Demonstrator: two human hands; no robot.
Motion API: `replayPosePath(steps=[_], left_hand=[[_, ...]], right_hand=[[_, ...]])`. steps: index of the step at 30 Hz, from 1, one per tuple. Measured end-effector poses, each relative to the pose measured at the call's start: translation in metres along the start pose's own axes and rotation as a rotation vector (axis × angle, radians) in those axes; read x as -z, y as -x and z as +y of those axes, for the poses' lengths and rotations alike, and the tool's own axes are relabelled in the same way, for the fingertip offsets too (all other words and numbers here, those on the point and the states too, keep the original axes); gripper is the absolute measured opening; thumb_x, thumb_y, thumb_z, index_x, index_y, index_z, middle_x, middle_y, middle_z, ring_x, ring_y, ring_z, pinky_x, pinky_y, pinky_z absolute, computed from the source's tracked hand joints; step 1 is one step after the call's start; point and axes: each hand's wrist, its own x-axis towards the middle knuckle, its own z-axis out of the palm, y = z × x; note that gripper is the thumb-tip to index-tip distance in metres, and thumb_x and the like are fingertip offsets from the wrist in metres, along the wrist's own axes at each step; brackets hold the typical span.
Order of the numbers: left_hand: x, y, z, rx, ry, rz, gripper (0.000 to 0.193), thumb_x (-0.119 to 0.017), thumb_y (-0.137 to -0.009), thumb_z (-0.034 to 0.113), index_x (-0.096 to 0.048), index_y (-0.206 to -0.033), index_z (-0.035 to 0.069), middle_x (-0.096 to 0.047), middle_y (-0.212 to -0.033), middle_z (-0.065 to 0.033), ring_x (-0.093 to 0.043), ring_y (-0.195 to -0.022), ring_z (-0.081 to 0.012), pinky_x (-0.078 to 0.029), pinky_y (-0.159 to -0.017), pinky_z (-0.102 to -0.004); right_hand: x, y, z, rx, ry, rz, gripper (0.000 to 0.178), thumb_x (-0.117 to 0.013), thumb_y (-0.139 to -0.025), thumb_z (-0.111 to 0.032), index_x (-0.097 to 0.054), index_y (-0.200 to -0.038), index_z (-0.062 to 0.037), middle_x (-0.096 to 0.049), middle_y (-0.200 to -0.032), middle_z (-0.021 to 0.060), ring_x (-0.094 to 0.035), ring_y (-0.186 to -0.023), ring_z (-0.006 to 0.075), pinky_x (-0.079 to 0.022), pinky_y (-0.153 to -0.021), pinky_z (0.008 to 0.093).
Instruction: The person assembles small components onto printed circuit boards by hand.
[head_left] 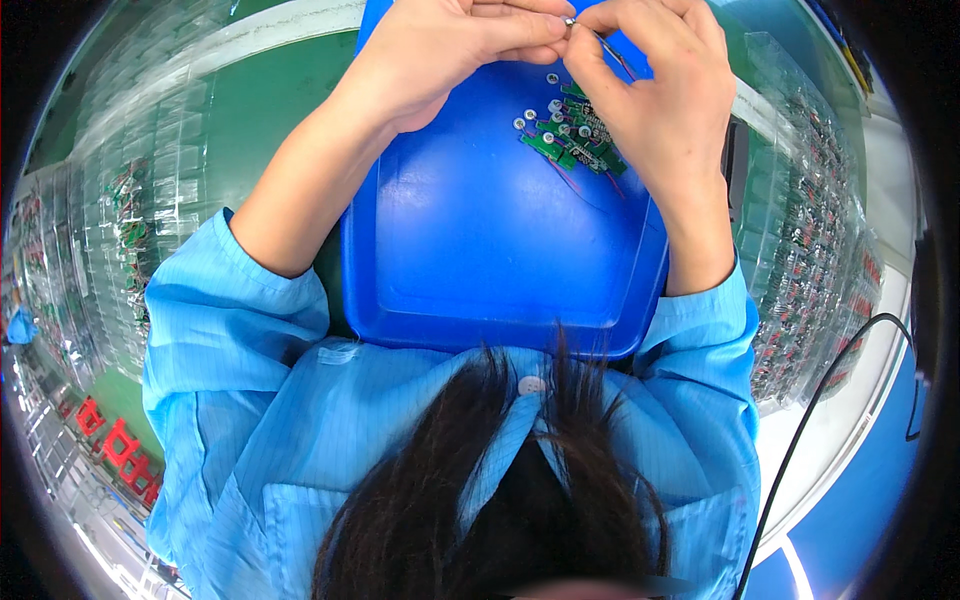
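At the top of the view, my fingertips meet over the blue tray. My left hand is closed, pinching a small silvery round part between thumb and fingers. My right hand is closed on that same part from the other side, and thin dark and red wires trail from it below the right fingers. What exactly the part is stays too small to tell. Under my right hand, a pile of small green circuit boards with thin wires and round white-silver pieces lies in the tray.
Stacked clear plastic trays holding small boards and parts stand on the green surface at left. More such trays are at right. A black cable curves down the right side. Red stools show at the lower left.
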Motion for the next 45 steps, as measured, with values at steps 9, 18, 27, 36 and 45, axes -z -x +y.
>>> replayPosePath(steps=[9, 18, 27, 36, 45], left_hand=[[0.009, 0.002, -0.001, -0.029, -0.030, -0.001, 0.028, -0.071, -0.093, 0.006, -0.069, -0.120, -0.002, -0.073, -0.108, -0.0126, -0.071, -0.095, -0.0204, -0.057, -0.091, -0.0314], [-0.003, 0.000, 0.003, -0.013, 0.016, -0.033, 0.018, -0.071, -0.095, 0.003, -0.070, -0.112, -0.003, -0.075, -0.101, -0.0110, -0.071, -0.089, -0.0144, -0.057, -0.084, -0.0245], [-0.005, 0.000, -0.007, -0.121, -0.074, 0.008, 0.016, -0.072, -0.093, -0.001, -0.071, -0.108, -0.004, -0.075, -0.097, -0.0108, -0.072, -0.086, -0.0143, -0.058, -0.080, -0.0247], [-0.006, -0.003, -0.009, -0.207, -0.249, 0.085, 0.027, -0.075, -0.087, 0.008, -0.072, -0.112, -0.002, -0.074, -0.100, -0.0141, -0.071, -0.094, -0.0254, -0.057, -0.086, -0.0326], [-0.023, 0.011, -0.009, -0.287, -0.329, 0.162, 0.019, -0.072, -0.094, 0.000, -0.072, -0.112, -0.006, -0.075, -0.103, -0.0093, -0.072, -0.092, -0.0126, -0.059, -0.083, -0.0250]], right_hand=[[0.005, 0.000, -0.003, -0.374, -0.301, -0.030, 0.007, -0.075, -0.076, -0.002, -0.069, -0.078, -0.0031, -0.067, -0.077, 0.0092, -0.063, -0.079, 0.0234, -0.049, -0.073, 0.0339], [-0.001, 0.007, 0.004, -0.268, -0.184, -0.013, 0.007, -0.075, -0.075, -0.002, -0.069, -0.079, -0.0036, -0.066, -0.077, 0.0100, -0.063, -0.079, 0.0242, -0.050, -0.072, 0.0338], [0.001, 0.004, 0.002, -0.504, -0.389, -0.122, 0.007, -0.075, -0.078, -0.003, -0.068, -0.077, -0.0018, -0.066, -0.074, 0.0084, -0.062, -0.075, 0.0216, -0.048, -0.070, 0.0326], [0.001, -0.001, 0.005, -0.133, -0.199, -0.044, 0.011, -0.075, -0.071, 0.000, -0.066, -0.076, -0.0038, -0.064, -0.073, 0.0084, -0.059, -0.076, 0.0271, -0.048, -0.069, 0.0358], [-0.008, 0.017, 0.026, -0.129, -0.082, -0.043, 0.011, -0.080, -0.083, -0.011, -0.076, -0.093, -0.0088, -0.070, -0.088, 0.0071, -0.068, -0.089, 0.0210, -0.054, -0.077, 0.0318]])
